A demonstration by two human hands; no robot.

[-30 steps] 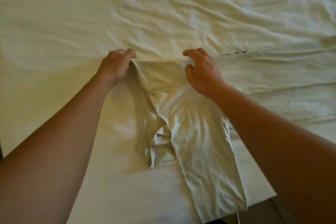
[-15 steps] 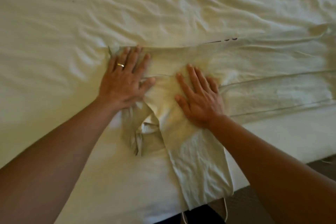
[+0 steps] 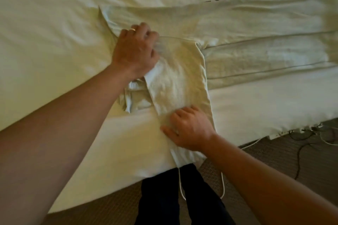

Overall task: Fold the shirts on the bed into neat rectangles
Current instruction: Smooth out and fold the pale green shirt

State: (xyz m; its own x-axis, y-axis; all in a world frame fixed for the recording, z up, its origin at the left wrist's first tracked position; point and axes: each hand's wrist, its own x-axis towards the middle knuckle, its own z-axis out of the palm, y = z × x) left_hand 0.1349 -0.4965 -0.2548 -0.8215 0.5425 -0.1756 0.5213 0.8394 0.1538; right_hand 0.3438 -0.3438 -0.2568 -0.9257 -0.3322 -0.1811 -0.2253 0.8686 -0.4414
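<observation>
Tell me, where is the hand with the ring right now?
In the head view the left hand, the one with the ring, sits left of centre on the bed, gripping the far end of the folded shirt, with the right hand nearer the bed's edge.

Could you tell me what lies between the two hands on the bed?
In the head view, only the folded shirt's cloth stretches between the left hand at its top and the right hand near its bottom; nothing else lies there.

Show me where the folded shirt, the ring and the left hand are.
folded shirt (image 3: 180,78), head view, on the middle of its top panel.
ring (image 3: 133,29), head view, on the band on a finger.
left hand (image 3: 135,55), head view, on the back of the hand.
</observation>
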